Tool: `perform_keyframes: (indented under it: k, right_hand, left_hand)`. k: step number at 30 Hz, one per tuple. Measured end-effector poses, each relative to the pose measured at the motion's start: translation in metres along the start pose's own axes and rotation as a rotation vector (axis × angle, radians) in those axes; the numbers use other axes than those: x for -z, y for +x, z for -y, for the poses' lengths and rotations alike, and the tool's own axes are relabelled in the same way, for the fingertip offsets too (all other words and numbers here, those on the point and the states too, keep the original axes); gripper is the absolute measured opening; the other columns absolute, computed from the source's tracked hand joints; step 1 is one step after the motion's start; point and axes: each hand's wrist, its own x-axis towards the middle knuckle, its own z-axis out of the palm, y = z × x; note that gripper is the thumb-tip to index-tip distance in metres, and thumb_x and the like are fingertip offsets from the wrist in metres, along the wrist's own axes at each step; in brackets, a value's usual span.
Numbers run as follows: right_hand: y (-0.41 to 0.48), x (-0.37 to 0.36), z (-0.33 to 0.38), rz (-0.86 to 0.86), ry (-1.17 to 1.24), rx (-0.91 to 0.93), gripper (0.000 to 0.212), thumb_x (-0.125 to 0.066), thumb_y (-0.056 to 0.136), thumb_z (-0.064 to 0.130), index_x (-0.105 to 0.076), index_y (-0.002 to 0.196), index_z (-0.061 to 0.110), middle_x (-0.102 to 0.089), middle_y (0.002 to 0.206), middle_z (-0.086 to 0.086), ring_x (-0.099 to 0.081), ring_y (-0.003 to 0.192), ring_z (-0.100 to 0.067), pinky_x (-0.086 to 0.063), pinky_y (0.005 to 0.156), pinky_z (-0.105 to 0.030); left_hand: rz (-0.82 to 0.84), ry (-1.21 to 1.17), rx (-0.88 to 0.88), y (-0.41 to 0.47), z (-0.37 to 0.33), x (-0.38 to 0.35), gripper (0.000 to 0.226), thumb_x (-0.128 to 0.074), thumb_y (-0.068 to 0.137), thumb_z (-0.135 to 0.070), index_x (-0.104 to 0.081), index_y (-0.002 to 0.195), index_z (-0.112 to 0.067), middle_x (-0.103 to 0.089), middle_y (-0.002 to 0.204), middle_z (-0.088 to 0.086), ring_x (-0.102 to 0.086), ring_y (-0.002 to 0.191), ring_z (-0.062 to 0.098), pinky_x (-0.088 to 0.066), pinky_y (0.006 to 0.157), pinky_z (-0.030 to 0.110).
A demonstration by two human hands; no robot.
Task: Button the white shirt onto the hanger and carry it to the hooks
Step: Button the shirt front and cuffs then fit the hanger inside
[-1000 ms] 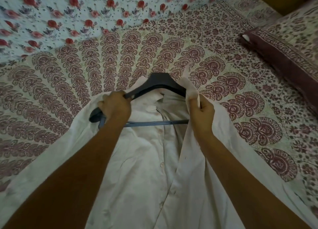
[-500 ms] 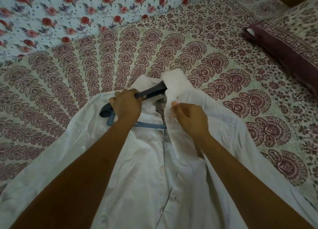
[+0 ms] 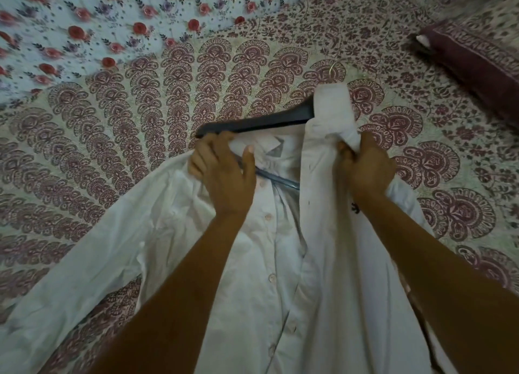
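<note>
While the creased white button-front shirt (image 3: pixel 266 261) lies open on the maroon paisley-print bedspread (image 3: pixel 140 126), the left hand (image 3: pixel 222 177) curls round its shoulder cloth at the dark curved hanger (image 3: pixel 266 120) — the right hand (image 3: pixel 368 168), apart, clamps the bunched collar.

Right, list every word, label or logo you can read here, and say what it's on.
No readable text anywhere.
The neck label inside the shirt collar: too blurred to read.
The small dark embroidered mark on its chest: too small to read.
</note>
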Motion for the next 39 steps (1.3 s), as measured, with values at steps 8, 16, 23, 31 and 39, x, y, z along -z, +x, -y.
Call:
perform_keyframes:
  k: [8,16,23,31,39]
  right_hand:
    - [0.004,0.006,-0.013,-0.053,0.045,0.03,0.051,-0.038,0.085,0.053,-0.06,0.105,0.013,-0.067,0.089,-0.019,-0.06,0.084,-0.039,-0.043,0.089,-0.048]
    - [0.002,0.018,-0.018,0.011,0.044,0.087,0.038,-0.049,0.091,0.045,-0.061,0.107,0.014,-0.067,0.087,-0.02,-0.06,0.084,-0.039,-0.043,0.087,-0.045]
    - [-0.006,0.018,-0.023,0.06,-0.036,0.168,0.034,-0.052,0.09,0.029,-0.056,0.121,0.014,-0.066,0.086,-0.024,-0.06,0.081,-0.041,-0.042,0.086,-0.048]
    - [-0.017,0.019,-0.022,0.096,-0.065,0.253,0.038,-0.049,0.082,0.024,-0.06,0.117,0.012,-0.066,0.081,-0.025,-0.061,0.077,-0.042,-0.044,0.081,-0.048]
    - [-0.033,-0.002,-0.018,0.067,-0.164,0.149,0.03,-0.053,0.085,0.022,-0.061,0.112,0.012,-0.067,0.087,-0.022,-0.06,0.081,-0.039,-0.041,0.081,-0.043]
  left_hand:
    - [0.53,0.135,0.306,-0.052,-0.01,-0.017,0.071,-0.057,0.076,-0.052,-0.042,0.126,-0.004,-0.047,0.119,0.017,-0.045,0.111,0.034,-0.035,0.091,0.042]
    - [0.55,-0.061,0.436,-0.007,0.024,0.004,0.021,-0.052,0.09,-0.015,-0.063,0.107,-0.009,-0.067,0.097,0.016,-0.064,0.09,0.031,-0.048,0.074,0.033]
    - [0.366,-0.479,0.969,0.065,0.098,0.067,0.018,-0.048,0.086,-0.006,-0.054,0.07,-0.008,-0.049,0.068,0.002,-0.053,0.081,0.023,-0.045,0.061,0.029]
    - [0.35,-0.816,1.166,0.096,0.078,0.077,0.027,-0.033,0.097,-0.019,-0.044,0.072,-0.017,-0.045,0.073,-0.001,-0.045,0.063,0.01,-0.039,0.058,0.022]
    - [0.683,-0.961,1.06,0.083,0.057,0.083,0.033,-0.039,0.097,-0.03,-0.059,0.108,-0.007,-0.066,0.095,0.01,-0.062,0.078,0.019,-0.054,0.064,0.029]
